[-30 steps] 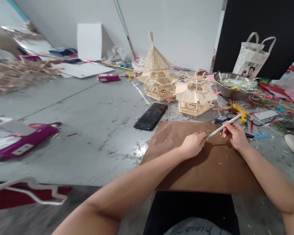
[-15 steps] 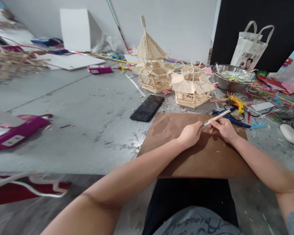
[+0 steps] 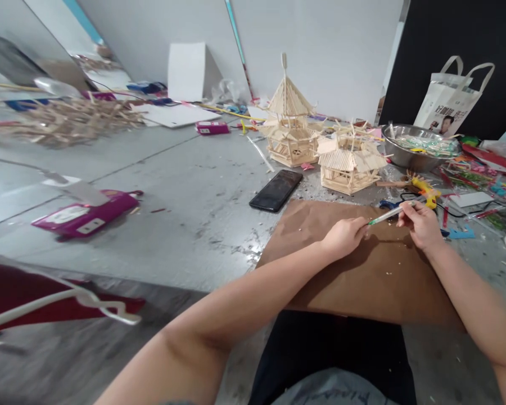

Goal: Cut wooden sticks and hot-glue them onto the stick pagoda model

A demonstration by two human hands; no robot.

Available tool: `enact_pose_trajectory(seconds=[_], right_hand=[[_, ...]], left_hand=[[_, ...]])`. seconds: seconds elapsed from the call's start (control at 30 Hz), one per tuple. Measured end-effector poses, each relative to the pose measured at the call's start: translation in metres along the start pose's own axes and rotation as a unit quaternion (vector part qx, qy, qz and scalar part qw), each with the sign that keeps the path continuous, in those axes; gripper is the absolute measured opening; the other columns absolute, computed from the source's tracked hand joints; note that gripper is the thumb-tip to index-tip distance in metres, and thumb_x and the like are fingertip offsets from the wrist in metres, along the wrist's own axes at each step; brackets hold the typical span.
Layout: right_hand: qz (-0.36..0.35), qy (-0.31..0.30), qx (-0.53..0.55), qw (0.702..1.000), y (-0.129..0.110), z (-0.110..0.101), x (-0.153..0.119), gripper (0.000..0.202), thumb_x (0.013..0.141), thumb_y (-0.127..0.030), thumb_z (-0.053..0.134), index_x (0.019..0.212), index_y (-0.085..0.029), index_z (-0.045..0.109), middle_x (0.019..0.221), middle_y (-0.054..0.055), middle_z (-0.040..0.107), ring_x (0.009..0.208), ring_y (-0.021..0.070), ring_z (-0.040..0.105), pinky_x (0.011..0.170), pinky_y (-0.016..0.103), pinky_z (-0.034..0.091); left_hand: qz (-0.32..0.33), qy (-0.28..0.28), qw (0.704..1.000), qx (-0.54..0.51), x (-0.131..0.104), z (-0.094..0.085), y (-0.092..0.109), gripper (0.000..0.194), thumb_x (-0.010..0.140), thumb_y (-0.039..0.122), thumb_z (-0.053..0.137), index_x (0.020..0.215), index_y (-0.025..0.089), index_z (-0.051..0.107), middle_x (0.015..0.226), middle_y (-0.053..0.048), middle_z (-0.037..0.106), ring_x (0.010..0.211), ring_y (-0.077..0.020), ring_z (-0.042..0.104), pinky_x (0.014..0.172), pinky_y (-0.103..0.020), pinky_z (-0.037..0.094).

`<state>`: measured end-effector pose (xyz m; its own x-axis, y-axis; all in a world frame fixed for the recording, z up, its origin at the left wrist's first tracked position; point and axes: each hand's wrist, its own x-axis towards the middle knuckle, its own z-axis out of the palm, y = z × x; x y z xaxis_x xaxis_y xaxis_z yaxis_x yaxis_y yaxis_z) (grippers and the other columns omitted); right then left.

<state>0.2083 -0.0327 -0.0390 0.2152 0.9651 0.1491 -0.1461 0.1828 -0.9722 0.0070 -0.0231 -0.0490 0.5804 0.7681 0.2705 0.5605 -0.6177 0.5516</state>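
Observation:
My left hand [image 3: 344, 238] is closed on the green-tipped end of a thin, pale packet of sticks [image 3: 385, 216]. Its other end is pinched in the fingers of my right hand [image 3: 422, 224]. Both hands are above a brown sheet [image 3: 320, 281] at the table's front edge. Beyond the sheet stand two small stick-built models, a taller pagoda [image 3: 290, 126] with a pointed roof and a lower one [image 3: 349, 163]. A black phone [image 3: 276, 191] lies to the left of them.
A metal bowl [image 3: 398, 154] of wrapped sticks, a yellow glue gun [image 3: 425, 191] and coloured scraps are at the right. Purple power strips [image 3: 88, 216] and a blurred stick pile [image 3: 76, 121] are at the left. A white bag [image 3: 449, 104] stands behind the bowl.
The view has swung left, so everything sits further right. My right hand has slid along the packet away from my left hand, showing more of it between them.

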Motion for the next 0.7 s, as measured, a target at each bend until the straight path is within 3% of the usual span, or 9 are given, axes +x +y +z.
enact_pose_trajectory(seconds=[0.2, 0.4, 0.53, 0.6, 0.7], right_hand=[[-0.03, 0.035, 0.012, 0.999, -0.002, -0.008, 0.01, 0.03, 0.06, -0.041, 0.074, 0.066, -0.018, 0.056, 0.049, -0.007, 0.054, 0.037, 0.0058, 0.048, 0.038, 0.02, 0.042], [-0.086, 0.244, 0.079, 0.963, -0.01, -0.058, 0.04, 0.03, 0.068, -0.037, 0.07, 0.063, -0.02, 0.046, 0.048, -0.01, 0.05, 0.038, 0.0038, 0.047, 0.043, 0.018, 0.046], [-0.098, 0.3, 0.097, 0.944, -0.018, -0.083, 0.05, 0.015, 0.08, -0.025, 0.055, 0.071, -0.022, 0.044, 0.059, -0.006, 0.057, 0.051, 0.0056, 0.058, 0.061, 0.022, 0.053], [-0.099, 0.307, 0.103, 0.941, -0.02, -0.083, 0.05, 0.012, 0.081, -0.02, 0.051, 0.073, -0.023, 0.043, 0.066, -0.005, 0.06, 0.06, 0.0072, 0.063, 0.067, 0.024, 0.053], [-0.078, 0.266, 0.097, 0.956, -0.017, -0.063, 0.041, 0.015, 0.073, -0.02, 0.06, 0.073, -0.022, 0.045, 0.071, -0.003, 0.062, 0.065, 0.0111, 0.065, 0.064, 0.026, 0.054]], left_hand=[[-0.028, -0.013, 0.999, 0.037, 0.0, -0.007, 0.001, 0.028, 0.091, 0.032, 0.036, 0.082, 0.017, 0.058, 0.07, -0.005, 0.064, 0.065, -0.0163, 0.061, 0.061, -0.024, 0.041], [-0.084, -0.001, 0.994, 0.064, 0.006, -0.016, -0.018, 0.028, 0.09, 0.031, 0.038, 0.085, 0.017, 0.061, 0.074, -0.006, 0.066, 0.068, -0.018, 0.06, 0.061, -0.025, 0.04], [-0.098, 0.056, 0.993, -0.019, 0.008, -0.018, -0.024, 0.022, 0.087, 0.027, 0.042, 0.088, 0.016, 0.061, 0.065, -0.001, 0.061, 0.06, -0.0131, 0.054, 0.058, -0.023, 0.038], [-0.104, 0.067, 0.989, -0.077, 0.009, -0.019, -0.023, 0.019, 0.086, 0.026, 0.043, 0.082, 0.016, 0.059, 0.058, 0.001, 0.057, 0.056, -0.0112, 0.051, 0.056, -0.022, 0.037], [-0.131, 0.043, 0.972, -0.192, 0.009, -0.02, -0.019, 0.015, 0.085, 0.024, 0.042, 0.08, 0.016, 0.053, 0.055, 0.004, 0.052, 0.047, -0.0081, 0.045, 0.05, -0.021, 0.034]])
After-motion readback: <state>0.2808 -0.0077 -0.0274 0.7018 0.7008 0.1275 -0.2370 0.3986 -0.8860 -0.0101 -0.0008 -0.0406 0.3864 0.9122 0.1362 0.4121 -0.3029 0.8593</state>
